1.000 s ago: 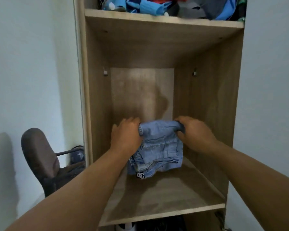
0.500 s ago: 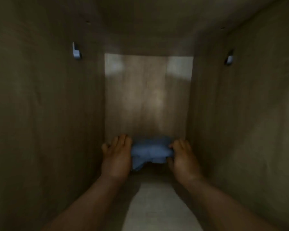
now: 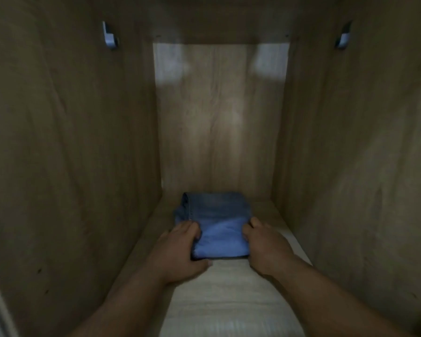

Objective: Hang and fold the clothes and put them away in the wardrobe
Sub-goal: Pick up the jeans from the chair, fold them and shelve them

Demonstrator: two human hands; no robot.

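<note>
A folded pair of blue jeans (image 3: 216, 222) lies flat on the wooden shelf (image 3: 231, 300) deep inside the wardrobe compartment, close to the back panel. My left hand (image 3: 180, 249) grips the bundle's near left edge, with the thumb under the front corner. On the opposite side my right hand (image 3: 265, 246) clasps the near right edge. Both forearms reach in from the bottom of the view.
The wardrobe's side walls (image 3: 71, 154) stand close on both sides, and the back panel (image 3: 219, 117) closes the far end. Two small metal brackets (image 3: 110, 37) sit high on the side walls. The shelf's front part lies bare between my arms.
My head has moved into the compartment. The jeans went from held in the air at the front down onto the shelf near the back, both hands still on them.
</note>
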